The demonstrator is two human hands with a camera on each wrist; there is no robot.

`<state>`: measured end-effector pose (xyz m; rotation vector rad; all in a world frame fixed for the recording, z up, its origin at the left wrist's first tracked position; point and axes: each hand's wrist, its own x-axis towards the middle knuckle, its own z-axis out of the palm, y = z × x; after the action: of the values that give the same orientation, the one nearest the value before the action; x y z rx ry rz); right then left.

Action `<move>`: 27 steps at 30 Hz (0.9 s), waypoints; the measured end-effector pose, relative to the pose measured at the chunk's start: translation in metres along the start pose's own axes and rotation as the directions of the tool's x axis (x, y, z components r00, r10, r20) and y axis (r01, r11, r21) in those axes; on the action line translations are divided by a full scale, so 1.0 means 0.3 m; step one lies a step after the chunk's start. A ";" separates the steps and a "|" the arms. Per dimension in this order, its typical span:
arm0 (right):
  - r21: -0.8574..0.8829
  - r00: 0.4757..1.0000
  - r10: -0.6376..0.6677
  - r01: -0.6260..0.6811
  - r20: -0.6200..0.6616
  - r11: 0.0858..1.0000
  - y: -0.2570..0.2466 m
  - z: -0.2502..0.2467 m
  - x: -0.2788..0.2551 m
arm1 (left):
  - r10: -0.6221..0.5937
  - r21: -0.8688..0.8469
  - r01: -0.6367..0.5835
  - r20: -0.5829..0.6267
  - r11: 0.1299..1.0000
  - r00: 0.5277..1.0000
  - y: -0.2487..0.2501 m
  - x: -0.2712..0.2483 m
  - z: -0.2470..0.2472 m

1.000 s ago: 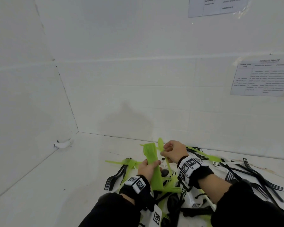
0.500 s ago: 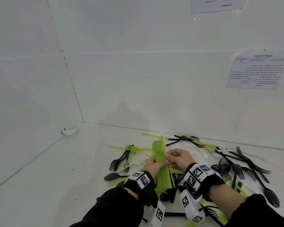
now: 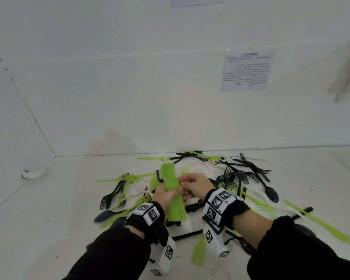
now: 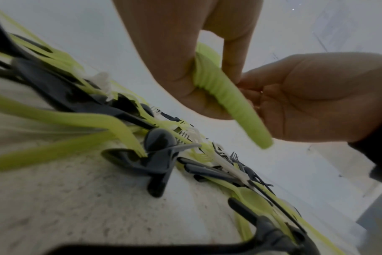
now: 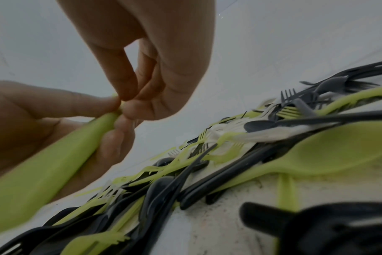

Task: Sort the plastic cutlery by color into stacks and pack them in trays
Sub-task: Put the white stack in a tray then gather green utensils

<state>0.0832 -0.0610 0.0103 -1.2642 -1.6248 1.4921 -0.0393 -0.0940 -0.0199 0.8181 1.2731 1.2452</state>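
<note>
A stack of green plastic cutlery [image 3: 173, 190] is held upright over the pile, and my left hand [image 3: 166, 194] grips it around the middle. In the left wrist view the green stack [image 4: 229, 103] runs through the left hand [image 4: 175, 72] between palm and fingers. My right hand [image 3: 194, 184] is beside it, fingertips pinching the stack's right edge. The right wrist view shows the right hand [image 5: 142, 57] pinching with thumb and fingers at the top of the green stack [image 5: 44, 163]. The left hand [image 5: 33, 112] holds the stack from below.
Loose black forks [image 3: 249, 168], black spoons [image 3: 271, 194], green pieces [image 3: 319, 225] and white pieces lie mixed on the white table [image 3: 49, 209]. White walls close in behind and on the left. A printed sheet [image 3: 248, 70] hangs on the back wall.
Both hands have come lower over the pile with the green stack. The right hand has moved from above the stack to its right edge. The camera view has tilted.
</note>
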 end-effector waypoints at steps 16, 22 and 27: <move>-0.626 0.981 0.029 -0.145 -0.192 0.766 0.027 -0.408 0.009 | -0.126 -0.206 0.124 0.001 0.971 0.992 0.036 0.032 0.176; -0.908 0.960 0.277 -0.150 -0.039 0.391 0.138 -0.404 -0.049 | -0.140 -0.222 0.110 -0.124 0.969 0.982 0.008 0.048 0.181; -0.887 1.000 0.030 -0.021 -0.007 0.462 0.159 -0.347 -0.057 | -0.123 -0.226 0.086 -0.155 0.970 0.980 0.008 0.031 0.201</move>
<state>0.1943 -0.0382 -0.0124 -1.7830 -2.5442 0.5337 0.0171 -0.0735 -0.0089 0.4891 1.2686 1.3625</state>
